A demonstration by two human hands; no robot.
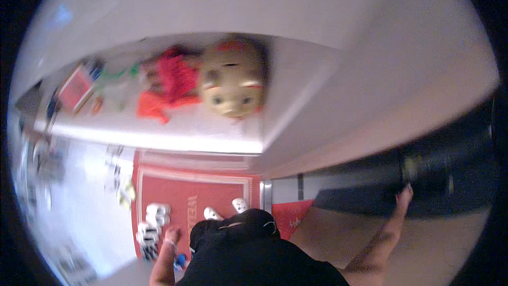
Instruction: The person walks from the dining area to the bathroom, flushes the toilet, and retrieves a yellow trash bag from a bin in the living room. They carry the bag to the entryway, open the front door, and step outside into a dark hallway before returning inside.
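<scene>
At the right, my right arm is stretched out to a dark door [436, 190]. My right hand [405, 195] meets the door near a blurred yellowish fitting [410, 169]; whether the fingers grip it cannot be made out. My left hand [172, 235] hangs low beside my body over a red doormat [174, 194] with lettering. Its fingers look curled, but blur hides their exact state. White clogs [213, 213] are on my feet on the mat. Several pairs of shoes [152, 224] are lined up near my left hand, and a small blue item [180, 261] lies below it.
Ahead, a lit wall shelf [234, 137] holds a gold pig-shaped figure [232, 79], a red knitted-looking item [176, 75], an orange cloth-like item [152, 105] and a red framed piece [75, 89]. A second red mat [289, 216] lies beyond the metal threshold [266, 196].
</scene>
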